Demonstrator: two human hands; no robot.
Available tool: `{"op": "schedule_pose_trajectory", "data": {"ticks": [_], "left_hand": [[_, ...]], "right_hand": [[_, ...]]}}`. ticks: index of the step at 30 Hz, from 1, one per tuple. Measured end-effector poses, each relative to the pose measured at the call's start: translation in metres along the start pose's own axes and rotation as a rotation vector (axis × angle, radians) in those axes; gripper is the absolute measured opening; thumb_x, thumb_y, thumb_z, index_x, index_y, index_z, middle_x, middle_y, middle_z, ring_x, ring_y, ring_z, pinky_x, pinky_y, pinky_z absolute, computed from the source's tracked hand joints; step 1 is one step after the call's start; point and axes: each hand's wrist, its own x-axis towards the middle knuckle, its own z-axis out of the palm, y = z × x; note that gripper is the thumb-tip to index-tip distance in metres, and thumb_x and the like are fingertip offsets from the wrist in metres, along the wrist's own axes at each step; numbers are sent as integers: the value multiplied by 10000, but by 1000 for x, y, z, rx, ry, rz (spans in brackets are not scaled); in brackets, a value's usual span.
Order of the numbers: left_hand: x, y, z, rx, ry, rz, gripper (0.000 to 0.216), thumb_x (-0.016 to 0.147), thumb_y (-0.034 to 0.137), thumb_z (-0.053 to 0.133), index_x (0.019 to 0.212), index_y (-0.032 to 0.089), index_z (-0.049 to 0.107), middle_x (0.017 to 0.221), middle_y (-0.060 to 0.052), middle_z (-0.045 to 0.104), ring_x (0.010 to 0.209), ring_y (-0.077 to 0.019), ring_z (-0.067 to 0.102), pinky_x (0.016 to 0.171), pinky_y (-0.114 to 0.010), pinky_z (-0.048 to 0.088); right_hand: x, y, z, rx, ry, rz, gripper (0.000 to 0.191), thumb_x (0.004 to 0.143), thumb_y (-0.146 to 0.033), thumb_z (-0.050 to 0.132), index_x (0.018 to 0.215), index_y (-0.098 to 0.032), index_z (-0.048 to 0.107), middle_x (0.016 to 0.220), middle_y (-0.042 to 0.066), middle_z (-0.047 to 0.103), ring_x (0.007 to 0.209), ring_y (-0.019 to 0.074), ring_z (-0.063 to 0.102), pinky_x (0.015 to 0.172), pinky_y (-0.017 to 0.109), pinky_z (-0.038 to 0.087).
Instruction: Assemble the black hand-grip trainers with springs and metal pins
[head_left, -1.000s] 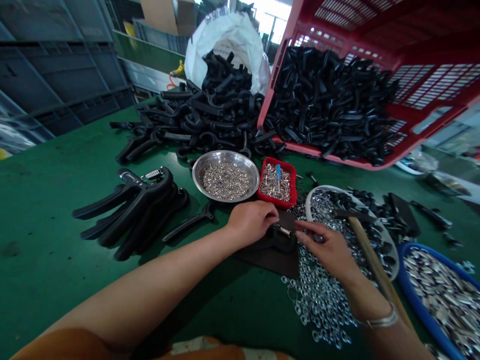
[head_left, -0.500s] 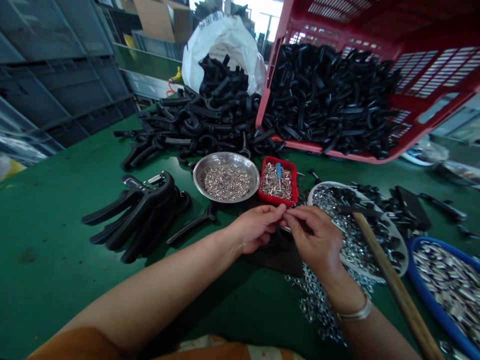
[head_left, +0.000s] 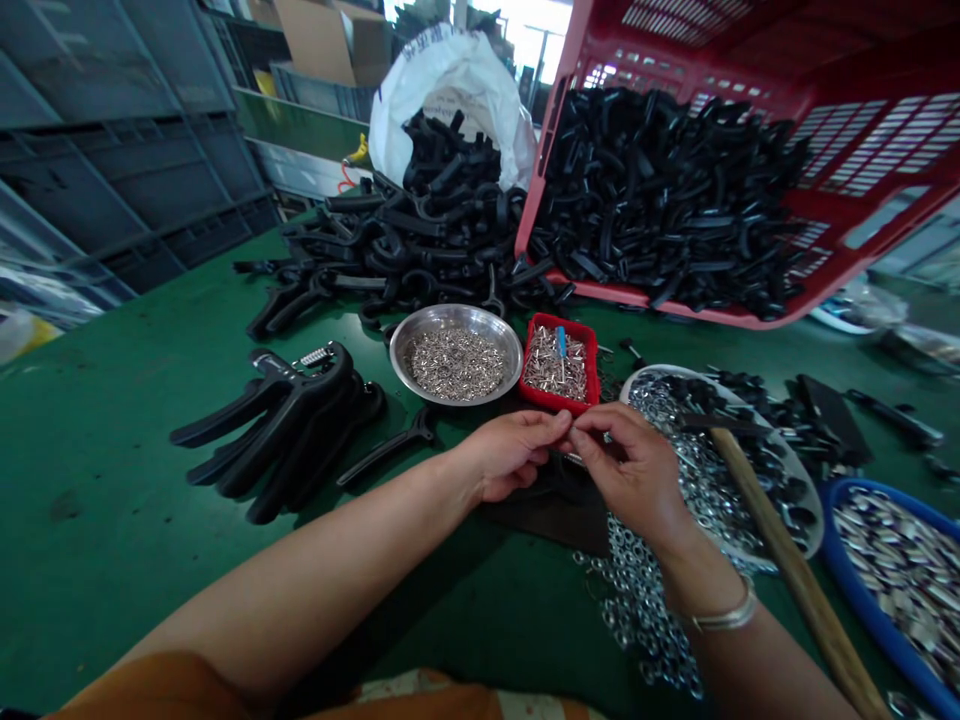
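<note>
My left hand (head_left: 517,452) and my right hand (head_left: 634,462) meet fingertip to fingertip over a dark flat plate (head_left: 555,515) on the bench. Both thumbs and forefingers are pinched; whatever sits between them is too small to make out. Just beyond the hands is a red tray (head_left: 594,358) of small metal pins, with a blue-handled screwdriver (head_left: 561,343) lying in it. A steel bowl (head_left: 397,360) of tiny metal parts stands left of the tray. Loose metal nuts or rings (head_left: 637,590) are scattered below my right hand.
Black hand grippers with springs (head_left: 292,410) are stacked at left, near a single black handle (head_left: 386,450). A hammer (head_left: 780,540) leans across a white basin (head_left: 814,500). A blue basin (head_left: 832,530) stands right. Behind are piled black handles (head_left: 405,235), a white sack (head_left: 382,130) and a tipped red crate (head_left: 540,180).
My right hand has shifted slightly, its fingers a little more arched. Both hands stay together at the same spot; the whole view has drifted slightly.
</note>
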Motion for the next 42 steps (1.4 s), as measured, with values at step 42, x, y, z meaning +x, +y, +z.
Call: {"op": "schedule_pose_trajectory", "data": {"ticks": [42], "left_hand": [[3,-9,-17,1865,306,711,127,796,301,556,834,242,662,883,8,630,800,-146,578,636,-238,436]], "right_hand": [[-55,0,13,-564,-234,-166,287,822,-135,422,1078,-88,544,1015,146,565,944,241,516,806,387,468]]}}
